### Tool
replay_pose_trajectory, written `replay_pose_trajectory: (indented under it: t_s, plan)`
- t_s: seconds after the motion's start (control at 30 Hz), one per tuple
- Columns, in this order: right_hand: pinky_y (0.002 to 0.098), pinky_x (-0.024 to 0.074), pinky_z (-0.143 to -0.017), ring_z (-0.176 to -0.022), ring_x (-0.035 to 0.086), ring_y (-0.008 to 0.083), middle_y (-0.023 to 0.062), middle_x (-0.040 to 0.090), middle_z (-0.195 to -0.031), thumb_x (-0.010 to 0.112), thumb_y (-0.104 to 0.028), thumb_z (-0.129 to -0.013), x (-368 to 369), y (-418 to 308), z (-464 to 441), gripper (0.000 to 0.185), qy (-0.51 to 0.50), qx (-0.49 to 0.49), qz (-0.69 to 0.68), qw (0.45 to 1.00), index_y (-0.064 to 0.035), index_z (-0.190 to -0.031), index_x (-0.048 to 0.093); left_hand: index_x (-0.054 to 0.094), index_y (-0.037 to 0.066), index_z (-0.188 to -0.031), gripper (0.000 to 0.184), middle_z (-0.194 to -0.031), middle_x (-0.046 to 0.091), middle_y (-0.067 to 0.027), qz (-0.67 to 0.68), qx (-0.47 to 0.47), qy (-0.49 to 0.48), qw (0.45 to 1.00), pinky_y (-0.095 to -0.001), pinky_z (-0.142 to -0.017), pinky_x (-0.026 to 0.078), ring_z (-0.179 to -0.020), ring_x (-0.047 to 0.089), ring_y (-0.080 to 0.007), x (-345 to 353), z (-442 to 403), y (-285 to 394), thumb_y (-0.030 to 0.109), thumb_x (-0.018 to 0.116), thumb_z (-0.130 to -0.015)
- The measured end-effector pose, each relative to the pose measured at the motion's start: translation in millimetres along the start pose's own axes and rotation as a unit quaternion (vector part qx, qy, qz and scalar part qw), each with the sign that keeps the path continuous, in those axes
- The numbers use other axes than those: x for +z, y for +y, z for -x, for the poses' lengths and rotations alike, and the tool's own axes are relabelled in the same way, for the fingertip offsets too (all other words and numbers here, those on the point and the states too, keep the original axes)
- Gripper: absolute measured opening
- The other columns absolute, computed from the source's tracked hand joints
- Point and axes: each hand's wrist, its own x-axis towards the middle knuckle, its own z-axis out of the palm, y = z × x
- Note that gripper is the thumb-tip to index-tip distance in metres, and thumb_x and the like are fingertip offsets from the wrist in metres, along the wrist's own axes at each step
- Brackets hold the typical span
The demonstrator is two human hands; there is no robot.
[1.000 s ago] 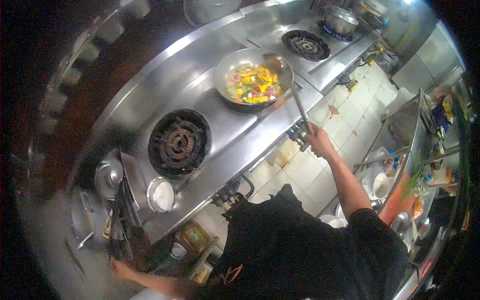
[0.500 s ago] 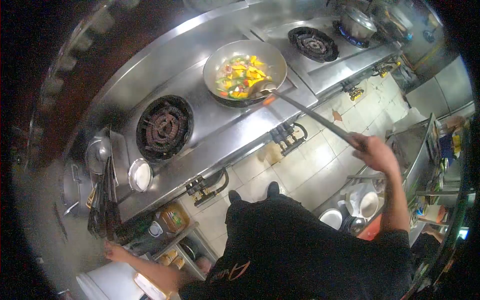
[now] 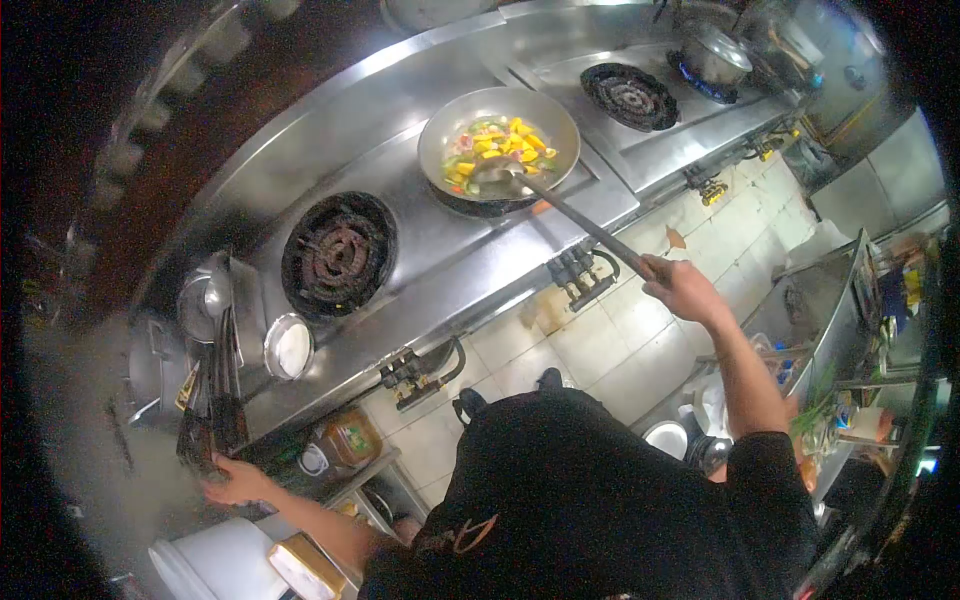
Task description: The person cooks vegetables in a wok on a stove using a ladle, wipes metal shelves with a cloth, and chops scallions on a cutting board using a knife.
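My right hand (image 3: 688, 290) is closed around the dark handle of a long ladle (image 3: 590, 225). The ladle's metal bowl rests among chopped vegetables (image 3: 505, 140), yellow, green and red pieces, inside a wide steel wok (image 3: 438, 125) on a burner. On the far left, my left hand (image 3: 238, 482) is at the lower ends of several dark-handled utensils (image 3: 222, 395). Its fingers look apart, though the dark handles make contact hard to judge. Those utensils lean in a metal container beside the stove.
A bare burner (image 3: 338, 255) lies left of the wok, another (image 3: 630, 97) to its right. A lidded pot (image 3: 715, 55) sits over a blue flame. Near the stove edge is a bowl of white contents (image 3: 290, 347). Below stand a jar (image 3: 350, 437) and a white bin (image 3: 215, 565).
My right hand has moved left, pushing the ladle's bowl leftward through the vegetables. My left hand has risen slightly toward the utensil handles.
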Motion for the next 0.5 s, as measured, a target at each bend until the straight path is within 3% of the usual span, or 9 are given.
replay_pose_trajectory:
  t_s: [0.07,0.1,0.13,0.23,0.37,0.43,0.5]
  plan:
    - [0.0406,0.0450,-0.078,-0.087,0.059,0.0347,0.0203,0.061,-0.095,0.059,-0.020,-0.078,-11.5,-11.6,0.8,0.042,0.026,-0.022,-0.007,0.999,-0.0061,-0.116,0.052,0.050,0.001,-0.115,0.061,-0.117,0.048,-0.0226,0.001,-0.054,-0.035,0.998,-0.0507,-0.093,0.033,-0.114,0.039,-0.0410,-16.2,-12.2,40.3,0.046,0.064,-0.076]
    - [0.0398,0.0444,-0.081,-0.091,0.058,0.0346,0.0200,0.060,-0.101,0.059,-0.018,-0.077,-22.8,-1.0,6.7,0.042,0.010,-0.012,0.004,1.000,-0.0062,-0.117,0.052,0.050,0.002,-0.115,0.060,-0.118,0.047,-0.0228,0.006,-0.032,-0.027,0.999,-0.0514,-0.093,0.033,-0.115,0.038,-0.0415,-16.3,-16.7,37.9,0.046,0.064,-0.076]
    - [0.0393,0.0442,-0.082,-0.092,0.058,0.0343,0.0192,0.060,-0.102,0.060,-0.017,-0.076,-54.9,-31.1,24.7,0.044,-0.033,0.061,-0.031,0.997,-0.0060,-0.118,0.052,0.050,0.003,-0.116,0.059,-0.119,0.045,-0.0231,0.011,-0.012,-0.020,1.000,-0.0520,-0.093,0.032,-0.116,0.037,-0.0419,-16.1,-18.5,35.8,0.046,0.063,-0.077]
    - [0.0402,0.0452,-0.080,-0.091,0.058,0.0353,0.0192,0.060,-0.102,0.061,-0.018,-0.075,-82.1,-30.2,51.4,0.042,-0.047,0.076,0.013,0.996,-0.0066,-0.116,0.053,0.050,0.005,-0.116,0.058,-0.122,0.042,-0.0246,0.024,0.020,-0.032,0.999,-0.0529,-0.094,0.031,-0.118,0.035,-0.0422,-28.0,-20.8,35.3,0.045,0.063,-0.077]
    - [0.0444,0.0458,-0.076,-0.085,0.058,0.0386,0.0201,0.061,-0.092,0.062,-0.020,-0.077,-30.9,-21.4,19.3,0.039,0.000,0.069,0.110,0.992,-0.0100,-0.114,0.053,0.050,0.005,-0.116,0.055,-0.123,0.040,-0.0251,0.046,0.025,-0.019,0.998,-0.0533,-0.095,0.030,-0.119,0.033,-0.0413,-21.0,-11.8,41.0,0.042,0.063,-0.078]
    - [0.0452,0.0459,-0.074,-0.085,0.058,0.0385,0.0213,0.060,-0.089,0.060,-0.021,-0.078,6.0,-0.7,-1.8,0.039,0.052,0.025,0.047,0.997,-0.0092,-0.114,0.051,0.050,0.005,-0.117,0.053,-0.125,0.039,-0.0251,0.070,0.021,-0.028,0.997,-0.0530,-0.095,0.029,-0.120,0.032,-0.0408,-19.8,-16.5,53.1,0.040,0.063,-0.079]
    - [0.0460,0.0459,-0.073,-0.084,0.058,0.0389,0.0221,0.060,-0.086,0.059,-0.021,-0.079,7.8,-14.1,6.8,0.038,0.067,0.047,0.038,0.996,-0.0091,-0.114,0.051,0.050,0.005,-0.118,0.051,-0.126,0.037,-0.0252,0.086,0.016,-0.025,0.996,-0.0525,-0.096,0.028,-0.120,0.032,-0.0402,-23.8,-18.8,67.6,0.038,0.062,-0.080]
